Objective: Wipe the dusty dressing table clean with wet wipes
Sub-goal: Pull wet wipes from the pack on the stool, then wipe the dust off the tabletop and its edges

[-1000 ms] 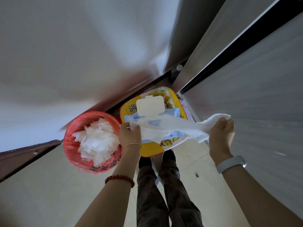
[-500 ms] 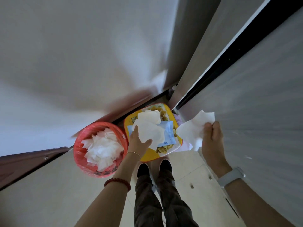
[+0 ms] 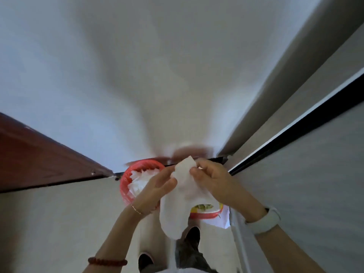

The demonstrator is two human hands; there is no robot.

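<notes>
At the far left a dark reddish wooden panel slants down toward the floor. Next comes a red bin, full of crumpled white used wipes. The left hand reaches up from the lower middle across the bin's right side, a thin bracelet at the wrist and a red bead bracelet lower on the forearm — its fingers close on the left edge of a white wet wipe. The wipe hangs down between both hands, above the dark shoes. The right hand, a pale wristband on its wrist, pinches the wipe's upper right edge with curled fingers. Beneath it shows a blurred yellow-and-red shape, probably the wipes pack. A grey panel fills the right.
</notes>
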